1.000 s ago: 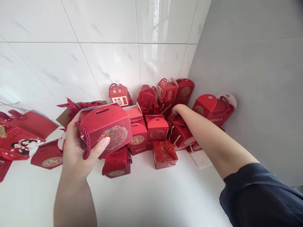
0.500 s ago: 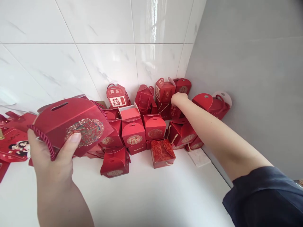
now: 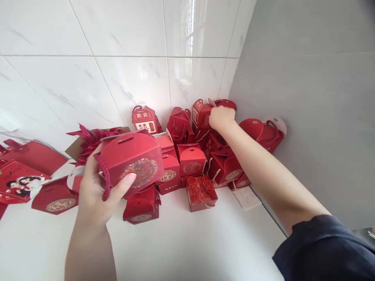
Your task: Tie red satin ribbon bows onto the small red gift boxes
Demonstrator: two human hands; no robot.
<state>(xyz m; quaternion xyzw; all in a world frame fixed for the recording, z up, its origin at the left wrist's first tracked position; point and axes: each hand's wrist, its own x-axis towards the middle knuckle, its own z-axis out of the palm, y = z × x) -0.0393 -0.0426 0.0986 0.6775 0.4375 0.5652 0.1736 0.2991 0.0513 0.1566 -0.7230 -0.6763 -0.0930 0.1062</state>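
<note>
My left hand [image 3: 96, 191] grips a red gift box [image 3: 133, 148] with a round gold emblem and a twisted dark-red rope handle. The thumb presses on its front, and the box is held up over the others, slightly tilted. At the back right, my right hand [image 3: 222, 118] is closed in a fist shape among the boxes. Its fingertips are hidden, so what it grips cannot be made out. Close beside it are a red box with white lettering [image 3: 201, 117] and another red box [image 3: 213, 143] lower down, partly covered by the wrist.
Several red gift boxes stand in rows on the white surface [image 3: 175, 249] against the tiled wall [image 3: 131, 78]. An open carton [image 3: 74, 148] with dark-red ribbons is at left, near a red bag [image 3: 25, 187] printed with a cartoon couple. A grey wall [image 3: 307, 97] borders the right.
My left hand has moved right with the gift box, uncovering the ribbon carton and a box at left. My right hand has stayed at the back right, shifting only slightly.
</note>
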